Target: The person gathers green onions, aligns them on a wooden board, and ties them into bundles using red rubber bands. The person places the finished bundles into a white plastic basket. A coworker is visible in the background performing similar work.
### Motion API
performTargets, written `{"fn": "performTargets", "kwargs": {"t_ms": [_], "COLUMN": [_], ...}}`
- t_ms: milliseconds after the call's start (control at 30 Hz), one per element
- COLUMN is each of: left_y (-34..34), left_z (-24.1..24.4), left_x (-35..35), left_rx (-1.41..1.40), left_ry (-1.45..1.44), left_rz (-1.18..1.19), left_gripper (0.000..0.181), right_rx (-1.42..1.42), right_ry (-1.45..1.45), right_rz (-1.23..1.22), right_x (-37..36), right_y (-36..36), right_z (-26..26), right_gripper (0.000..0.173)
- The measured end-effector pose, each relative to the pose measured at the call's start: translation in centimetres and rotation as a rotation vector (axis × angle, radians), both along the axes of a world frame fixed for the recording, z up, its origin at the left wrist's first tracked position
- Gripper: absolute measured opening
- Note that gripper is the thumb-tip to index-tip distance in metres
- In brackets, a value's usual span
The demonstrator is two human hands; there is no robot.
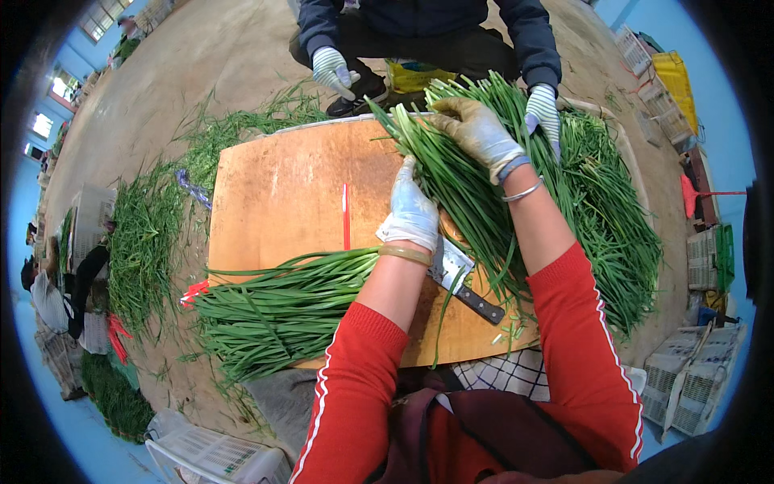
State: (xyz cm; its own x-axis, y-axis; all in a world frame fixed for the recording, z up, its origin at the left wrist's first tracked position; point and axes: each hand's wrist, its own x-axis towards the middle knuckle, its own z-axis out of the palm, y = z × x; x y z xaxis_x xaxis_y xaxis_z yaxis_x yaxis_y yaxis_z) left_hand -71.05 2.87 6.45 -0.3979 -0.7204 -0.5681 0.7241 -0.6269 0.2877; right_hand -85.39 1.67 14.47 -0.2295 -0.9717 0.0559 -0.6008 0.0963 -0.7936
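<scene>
Both my hands wear stained, light-coloured gloves and hold a bunch of garlic chives (450, 166) over the right part of a wooden board (284, 193). My left hand (412, 206) is against the near left side of the bunch, thumb up; its other fingers are mostly hidden. From above, my right hand (481, 130) curls over the stalks close to their pale ends. Partly under my left wrist lies a cleaver (452, 266) with a dark handle. A second bunch of garlic chives (290, 308) rests at the board's near left, beyond my left forearm.
Opposite, a crouching person's gloved hand (544, 118) touches greens beside my bunch. A large heap of chives (611, 224) fills the right side. A red strip (346, 216) lies on the board. Loose leaves (145, 242) cover the floor at left. Plastic crates (695, 369) stand at lower right.
</scene>
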Motion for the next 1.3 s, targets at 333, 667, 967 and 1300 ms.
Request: {"fn": "performTargets", "kwargs": {"t_ms": [333,667,967,1300], "left_y": [1.3,5.8,9.3,9.4], "left_z": [1.1,2.2,5.3,6.5], "left_x": [-0.3,-2.5,-5.0,-5.1], "left_rx": [-0.152,-0.4,-0.889,-0.661], "left_ry": [0.283,0.098,-0.024,0.189], "left_rz": [-0.005,-0.076,0.06,0.013], "left_gripper": [0.071,0.065,0.066,0.059], "right_rx": [0.252,0.164,-0.034,-0.192], "right_ry": [-0.144,0.309,-0.63,-0.61], "right_rz": [0.081,0.31,0.107,-0.037], "right_x": [2.2,-0.8,-1.7,-1.6], "right_y": [0.5,5.5,10.8,12.4], "right_z": [-1.2,4.5,5.8,5.8], "right_gripper": [0.069,0.099,0.084,0.058]}}
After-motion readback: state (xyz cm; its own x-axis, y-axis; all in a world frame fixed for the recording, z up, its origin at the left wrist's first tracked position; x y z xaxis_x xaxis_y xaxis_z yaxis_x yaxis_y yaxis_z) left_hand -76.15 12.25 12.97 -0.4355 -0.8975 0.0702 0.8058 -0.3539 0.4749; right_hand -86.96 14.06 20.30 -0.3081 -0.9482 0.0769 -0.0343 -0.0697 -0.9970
